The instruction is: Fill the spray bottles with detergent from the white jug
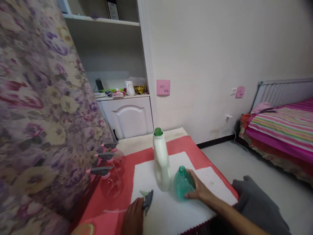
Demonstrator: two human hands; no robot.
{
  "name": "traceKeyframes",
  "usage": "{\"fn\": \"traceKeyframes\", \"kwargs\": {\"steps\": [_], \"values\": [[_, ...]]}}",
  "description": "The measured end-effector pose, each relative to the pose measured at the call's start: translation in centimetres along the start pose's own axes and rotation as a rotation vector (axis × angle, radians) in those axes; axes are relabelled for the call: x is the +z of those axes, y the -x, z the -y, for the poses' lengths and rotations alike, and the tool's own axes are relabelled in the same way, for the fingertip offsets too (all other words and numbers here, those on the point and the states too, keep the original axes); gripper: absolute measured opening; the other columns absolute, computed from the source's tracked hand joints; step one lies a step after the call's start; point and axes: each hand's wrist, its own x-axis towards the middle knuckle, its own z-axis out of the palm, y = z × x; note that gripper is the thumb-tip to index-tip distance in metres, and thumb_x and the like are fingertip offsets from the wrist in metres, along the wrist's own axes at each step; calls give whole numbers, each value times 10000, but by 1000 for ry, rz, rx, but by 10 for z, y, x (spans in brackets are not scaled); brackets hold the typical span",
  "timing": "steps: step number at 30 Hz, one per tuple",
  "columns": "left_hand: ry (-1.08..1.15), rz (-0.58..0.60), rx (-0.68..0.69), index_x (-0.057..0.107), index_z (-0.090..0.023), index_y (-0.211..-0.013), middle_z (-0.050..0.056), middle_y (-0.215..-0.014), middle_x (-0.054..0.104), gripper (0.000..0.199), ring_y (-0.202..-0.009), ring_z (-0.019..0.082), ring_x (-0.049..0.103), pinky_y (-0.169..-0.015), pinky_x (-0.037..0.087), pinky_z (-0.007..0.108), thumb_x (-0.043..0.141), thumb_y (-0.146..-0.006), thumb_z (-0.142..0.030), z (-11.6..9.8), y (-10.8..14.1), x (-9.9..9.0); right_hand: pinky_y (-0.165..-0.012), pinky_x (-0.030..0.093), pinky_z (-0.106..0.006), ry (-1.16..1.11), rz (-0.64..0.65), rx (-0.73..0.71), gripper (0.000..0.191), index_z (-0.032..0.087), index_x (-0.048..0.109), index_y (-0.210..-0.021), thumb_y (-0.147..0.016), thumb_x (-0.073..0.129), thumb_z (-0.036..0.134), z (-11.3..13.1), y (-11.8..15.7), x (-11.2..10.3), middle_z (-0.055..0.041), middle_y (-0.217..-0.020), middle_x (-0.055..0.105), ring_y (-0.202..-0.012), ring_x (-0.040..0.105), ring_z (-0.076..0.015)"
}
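My right hand [197, 187] is wrapped round the right side of a green transparent bottle [181, 184], whose neck is uncapped. A grey and green spray head [148, 200] is in my left hand [134, 212], its thin clear tube pointing left over the red cloth. Between and behind the hands stands a tall pale green jug [161, 163], upright, with a green piece at its open mouth. The jug and green bottle are on white sheets [156, 212] laid over the red cloth.
Several clear spray bottles [111, 186] with grey and pink heads line the table's left side, near a floral curtain [36, 114]. A round object [84, 229] sits at the front left. A white cabinet [129, 119] stands behind, a bed [283, 130] at right, grey fabric [259, 205] at front right.
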Motion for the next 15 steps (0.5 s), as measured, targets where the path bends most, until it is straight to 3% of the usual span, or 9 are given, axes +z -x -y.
{"fn": "traceKeyframes", "kwargs": {"steps": [4,9,12,15], "values": [[-35,37,-26,564,-152,-1224,89,-1229,668,424,-1150,209,609,-998,480,355,374,-859,-47,1,3,-5,-1054,336,-482,-14,13,10,875,246,407,-1298,-549,840,378,-39,19,21,-98,-1309,524,-1235,471,-332],[-78,-4,-27,554,-148,-1222,108,-1254,658,433,-1159,201,617,-977,507,346,333,-861,-57,1,8,-16,-1095,291,-469,9,17,27,893,225,390,-1325,-546,815,323,-54,25,21,-112,-1352,503,-1276,434,-331],[-49,-94,1,585,-142,-1163,123,-1180,696,383,-1098,213,654,-944,535,362,340,-872,-106,-1,5,-33,-1114,271,-461,20,13,12,893,227,370,-1352,-570,794,315,-60,27,20,-114,-1384,483,-1304,415,-322],[55,-224,-14,602,-175,-1129,106,-1143,709,337,-1072,210,666,-926,549,354,373,-881,-183,-12,-4,-66,-1125,262,-462,24,15,-9,906,229,362,-1366,-573,787,327,-64,28,21,-118,-1409,467,-1325,397,-329]]}}
